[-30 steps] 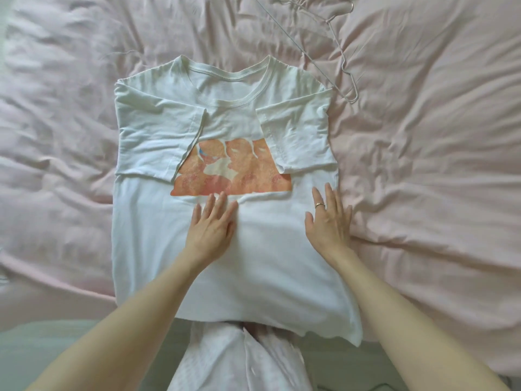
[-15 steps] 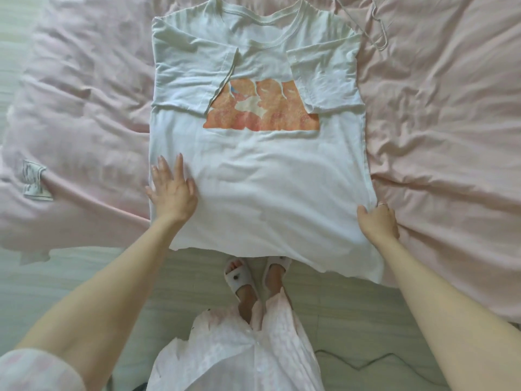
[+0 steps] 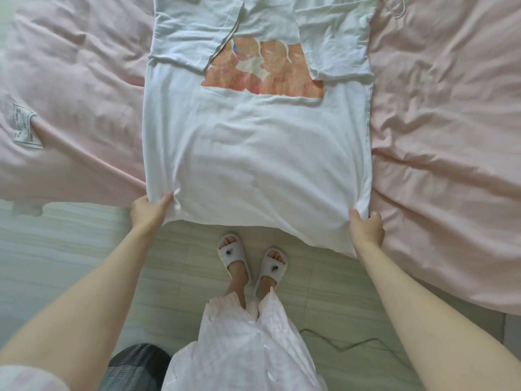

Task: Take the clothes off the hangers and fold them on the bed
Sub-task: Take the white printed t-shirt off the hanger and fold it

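White T-shirt (image 3: 253, 153) lies on the pink bed (image 3: 451, 136); left hand (image 3: 148, 211) and right hand (image 3: 366, 225) pinch its two bottom corners.

Both hands, flat on the T-shirt (image 3: 253, 153) a second ago, have slid down to its hem: left hand (image 3: 148, 211) and right hand (image 3: 366, 227) now pinch the bottom corners off the bed's (image 3: 439, 136) edge.

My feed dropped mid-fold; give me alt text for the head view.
Both hands grip the hem corners of a white T-shirt on a pink duvet: left hand, right hand. Both sleeves are folded in over its orange print.
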Action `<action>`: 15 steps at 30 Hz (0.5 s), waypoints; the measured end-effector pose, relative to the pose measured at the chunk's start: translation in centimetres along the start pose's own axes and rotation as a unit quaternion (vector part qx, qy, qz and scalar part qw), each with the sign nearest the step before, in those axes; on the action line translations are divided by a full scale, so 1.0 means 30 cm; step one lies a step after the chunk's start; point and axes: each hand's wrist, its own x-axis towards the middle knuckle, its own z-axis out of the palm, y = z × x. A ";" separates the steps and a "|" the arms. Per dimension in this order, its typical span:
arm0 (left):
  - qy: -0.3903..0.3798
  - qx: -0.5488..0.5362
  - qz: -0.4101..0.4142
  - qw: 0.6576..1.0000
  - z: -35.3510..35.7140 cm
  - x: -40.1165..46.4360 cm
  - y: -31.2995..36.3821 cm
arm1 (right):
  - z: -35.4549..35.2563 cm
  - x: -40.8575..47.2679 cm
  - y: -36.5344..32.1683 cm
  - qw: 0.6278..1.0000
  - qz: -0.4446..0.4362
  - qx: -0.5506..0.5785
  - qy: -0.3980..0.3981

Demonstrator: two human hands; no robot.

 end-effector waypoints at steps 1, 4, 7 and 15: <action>-0.010 -0.016 -0.017 1.000 -0.001 -0.017 -0.021 | 0.002 -0.005 0.011 1.000 0.007 0.003 -0.007; -0.034 -0.050 -0.057 0.997 -0.011 -0.073 -0.075 | -0.003 -0.008 0.039 1.000 0.022 0.007 -0.016; -0.047 -0.060 -0.079 0.994 -0.025 -0.118 -0.129 | -0.031 -0.016 0.067 0.998 0.055 0.018 -0.020; -0.047 -0.219 -0.136 0.965 -0.105 -0.265 -0.147 | -0.112 -0.109 0.164 0.987 0.089 0.132 -0.010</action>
